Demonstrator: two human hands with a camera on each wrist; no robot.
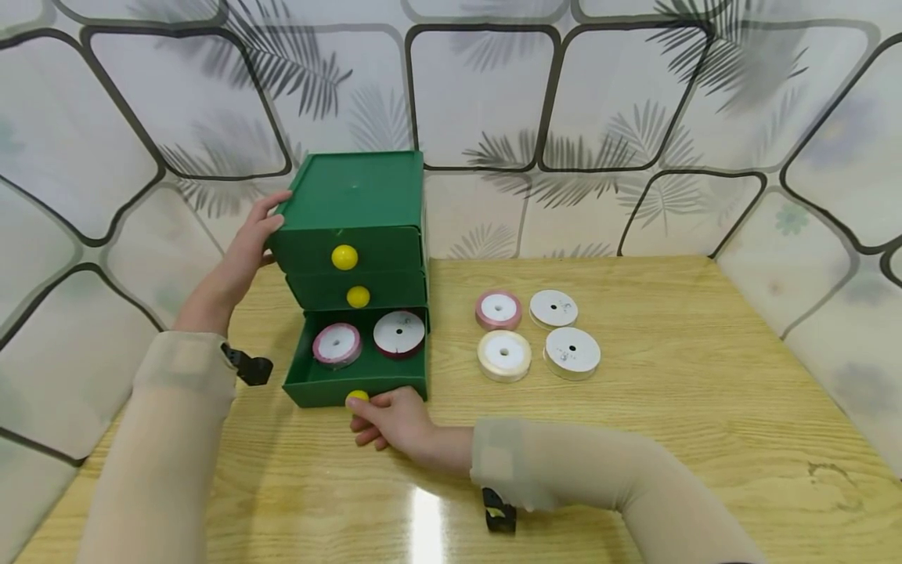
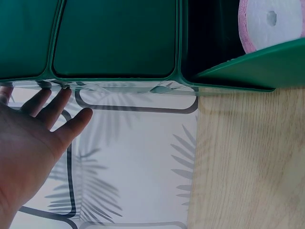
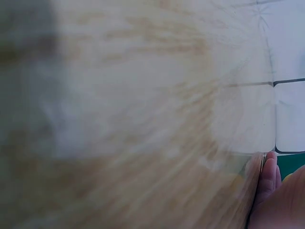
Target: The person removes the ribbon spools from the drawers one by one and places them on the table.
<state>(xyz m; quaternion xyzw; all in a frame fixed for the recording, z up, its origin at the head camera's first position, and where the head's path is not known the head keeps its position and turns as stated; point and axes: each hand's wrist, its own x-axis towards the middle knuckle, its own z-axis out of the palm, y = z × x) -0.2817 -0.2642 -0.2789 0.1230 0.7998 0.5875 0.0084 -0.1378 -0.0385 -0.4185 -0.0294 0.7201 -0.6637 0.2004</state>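
Observation:
A green three-drawer box [image 1: 355,192] with yellow knobs stands at the left of the table, its bottom drawer [image 1: 320,394] pulled out. Inside that drawer lie a pink-edged ribbon spool [image 1: 337,343] and a white spool with a dark red edge [image 1: 398,333]. My left hand [image 1: 243,247] rests against the box's left side near the top, and the left wrist view shows its fingers [image 2: 59,105] touching that side. At the drawer front, my right hand [image 1: 399,423] pinches the yellow knob [image 1: 357,396] between thumb and fingers. In the right wrist view only a bit of this hand [image 3: 281,205] appears.
Right of the box, several ribbon spools lie on the wooden table [image 1: 669,376]: a pink one [image 1: 498,307], a cream one [image 1: 503,352] and two white ones, one [image 1: 553,307] behind the other [image 1: 572,350]. Behind hangs a patterned cloth [image 1: 486,102].

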